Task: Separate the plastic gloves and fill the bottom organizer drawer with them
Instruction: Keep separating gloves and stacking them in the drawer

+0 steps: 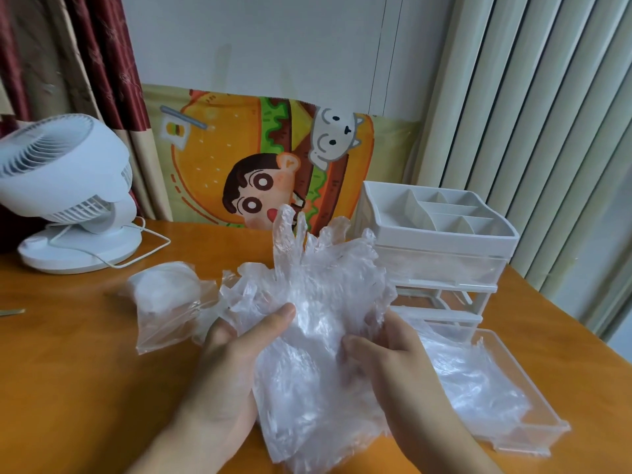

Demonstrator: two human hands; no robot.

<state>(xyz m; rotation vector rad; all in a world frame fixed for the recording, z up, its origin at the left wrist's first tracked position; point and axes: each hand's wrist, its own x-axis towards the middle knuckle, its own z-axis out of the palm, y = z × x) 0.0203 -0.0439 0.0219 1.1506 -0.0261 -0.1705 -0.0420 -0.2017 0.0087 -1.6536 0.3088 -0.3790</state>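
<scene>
A crumpled bunch of clear plastic gloves [314,302] is held up over the table's middle, its glove fingers sticking upward. My left hand [236,350] grips the bunch from the left with the thumb pressed on top. My right hand [393,357] pinches it from the right. The white organizer [441,241] stands at the right. Its clear bottom drawer [526,429] is pulled out toward me and holds several loose gloves [478,381]. A clear bag [167,302] with more gloves lies to the left of my hands.
A white desk fan [71,189] with its cord stands at the far left of the orange wooden table [85,371]. A cartoon burger cushion [266,155] leans against the wall behind. Curtains hang at left and right.
</scene>
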